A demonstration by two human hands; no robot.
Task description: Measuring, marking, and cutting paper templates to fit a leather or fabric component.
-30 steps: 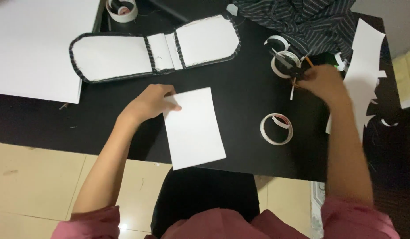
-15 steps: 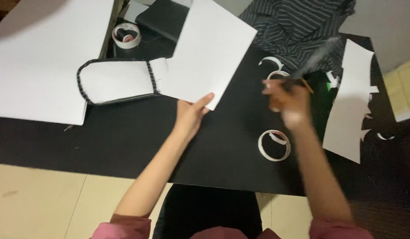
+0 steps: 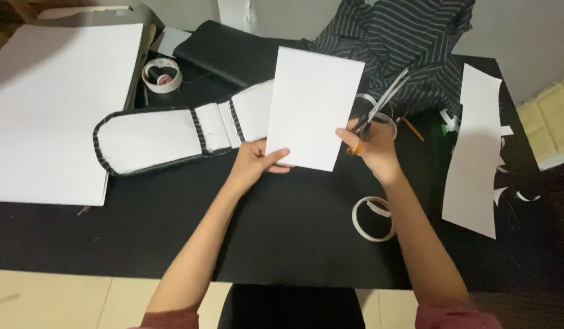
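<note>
— What is each of the hands doing at this moment?

— The left hand (image 3: 252, 164) is pinching the lower left corner of a white sheet of card (image 3: 313, 108), holding it up above the middle of the black desk (image 3: 294, 244). The right hand (image 3: 374, 146) is clenching around the orange handles of a pair of scissors (image 3: 379, 105), whose blades are pointing toward the far edge, just beside the sheet's right side.

— How would the cutting go well from here?

— I am judging that the sheet needs to be kept taut and steady, with the left thumb staying well away from the blade line, and the card turning rather than the scissors.

— What is lying around them?

— A roll of tape (image 3: 373, 218) is sitting near the right forearm, a long white offcut strip (image 3: 473, 152) is lying toward the right edge, and a striped-edged fabric-and-card piece (image 3: 172, 135) is resting behind the left hand.

— Anything hard to make out?

— The blades are blurring against the striped cloth (image 3: 403, 42), so I cannot tell whether they are parted. The sheet is hiding part of the striped-edged piece, and a large white board (image 3: 50, 109) is running off the left edge.
</note>
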